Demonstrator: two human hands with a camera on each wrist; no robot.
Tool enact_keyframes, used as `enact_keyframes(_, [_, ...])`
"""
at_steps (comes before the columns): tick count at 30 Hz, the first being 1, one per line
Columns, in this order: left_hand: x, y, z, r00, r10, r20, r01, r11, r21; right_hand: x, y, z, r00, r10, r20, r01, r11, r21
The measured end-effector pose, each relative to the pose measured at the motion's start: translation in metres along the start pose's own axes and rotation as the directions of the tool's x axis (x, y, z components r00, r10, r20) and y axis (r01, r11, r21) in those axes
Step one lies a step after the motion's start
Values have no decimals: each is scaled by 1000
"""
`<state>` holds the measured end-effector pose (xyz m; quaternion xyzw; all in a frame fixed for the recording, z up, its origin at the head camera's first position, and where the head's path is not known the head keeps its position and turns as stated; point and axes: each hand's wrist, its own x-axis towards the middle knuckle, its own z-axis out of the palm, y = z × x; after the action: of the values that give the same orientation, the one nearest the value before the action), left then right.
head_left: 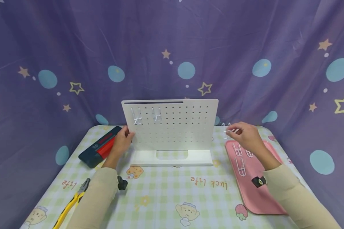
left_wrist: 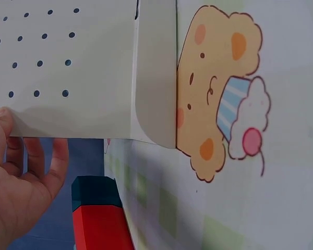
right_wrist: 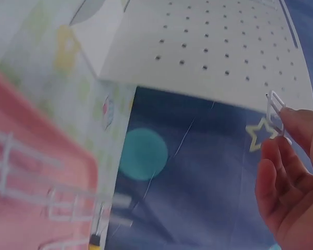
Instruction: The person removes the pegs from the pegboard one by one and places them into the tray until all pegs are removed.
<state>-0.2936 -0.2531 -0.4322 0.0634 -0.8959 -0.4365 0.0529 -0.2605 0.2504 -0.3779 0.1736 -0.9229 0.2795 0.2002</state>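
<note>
A white pegboard (head_left: 175, 135) stands upright on its base on the table. My left hand (head_left: 122, 141) grips its left edge, thumb on the front face and fingers behind, as the left wrist view shows. Two white wire hooks hang at the board's upper left, one (head_left: 137, 120) near the corner and another (head_left: 157, 117) to its right. Beyond the board's right edge, my right hand (head_left: 246, 136) pinches a third white wire hook (head_left: 225, 130) between thumb and fingers. In the right wrist view this hook (right_wrist: 274, 107) overlaps the board's edge.
Below my right arm lies a pink tray (head_left: 259, 198) with several white wire hooks (head_left: 240, 167) in it. A dark and red case (head_left: 98, 148) sits left of the board. Yellow-handled pliers (head_left: 71, 203) lie beside my left sleeve. A purple curtain (head_left: 149, 38) hangs behind the table.
</note>
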Motion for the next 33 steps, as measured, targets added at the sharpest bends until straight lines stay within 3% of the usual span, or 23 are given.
enact_keyframes(5, [0, 0, 0, 1000, -13, 10, 13, 1000, -2, -12, 20, -8, 1000, 18, 20, -18, 1000, -16])
enact_keyframes(16, [0, -1, -1, 1000, -10, 5, 10, 1000, -5, -40, 64, -25, 987, 66, 145, -52, 994, -98])
enact_keyframes(25, [0, -2, -2, 1000, -11, 10, 11, 1000, -12, -62, 95, -23, 979, 56, 196, -29, 990, -139])
enact_keyframes(33, [1, -1, -1, 1000, 0, 9, 0, 1000, -7, -81, 107, -13, 946, 115, 302, -86, 990, -109])
